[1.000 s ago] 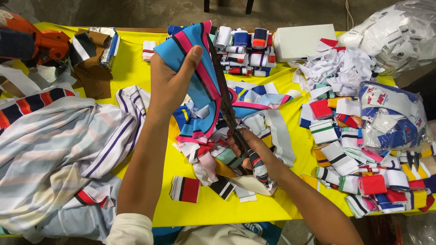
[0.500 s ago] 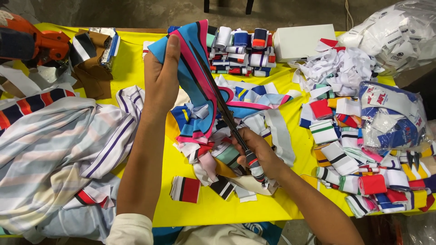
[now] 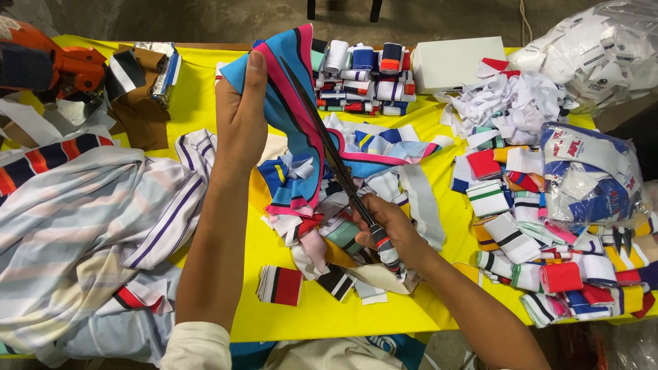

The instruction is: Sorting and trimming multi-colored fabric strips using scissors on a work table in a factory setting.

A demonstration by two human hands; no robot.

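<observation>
Overhead, a person works at a yellow table heaped with fabric offcuts, the left hand raised and clamped tight on a strip of blue cloth with pink and black edging, thumb pressed along its near face and fingers wrapped behind so that the strip stands upright above the tabletop. Just right of that strip, the right hand is curled firmly around the handles of long dark scissors, whose blades run diagonally up along the strip's pink edge, touching it or very nearly so; whether the blades are parted cannot be told from this angle. Below the strip, its lower end drops into a loose pile of mixed scraps in blue, yellow, white and pink. Left of the strip lies a large striped garment in pale grey, white and purple, spread over the table's edge. Behind the strip, at the far side, sit rows of folded ribbed bands, and just right of those a plain white box. Well right of the strip are more folded striped bands, a tangle of white scraps and a clear plastic bag of pieces. A small red, white and black folded piece rests near the front edge, below the strip.
</observation>
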